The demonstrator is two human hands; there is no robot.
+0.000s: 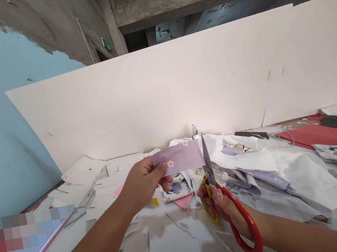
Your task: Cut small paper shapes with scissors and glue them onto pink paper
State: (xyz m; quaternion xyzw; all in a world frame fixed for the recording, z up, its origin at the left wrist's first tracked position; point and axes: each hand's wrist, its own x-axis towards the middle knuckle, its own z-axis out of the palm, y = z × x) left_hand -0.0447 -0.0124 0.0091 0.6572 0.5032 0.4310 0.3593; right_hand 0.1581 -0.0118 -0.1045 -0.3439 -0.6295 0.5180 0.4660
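Observation:
A lilac fabric strip with white flowers is pinched between the thumb and fingers of my left hand, raised above the table. My right hand grips scissors by their handles, one red and one yellow. Their metal blades point upward and stand at the strip's right end; whether they touch the cloth I cannot tell. Below the strip lies a white piece with blue flowers, partly hidden by my left hand, along with a pink scrap.
White and lilac cloth is heaped at the right, with red sheets beyond it. Pale card pieces lie at the left. A blurred-out, screen-like panel sits front left. Behind the table stands a white board.

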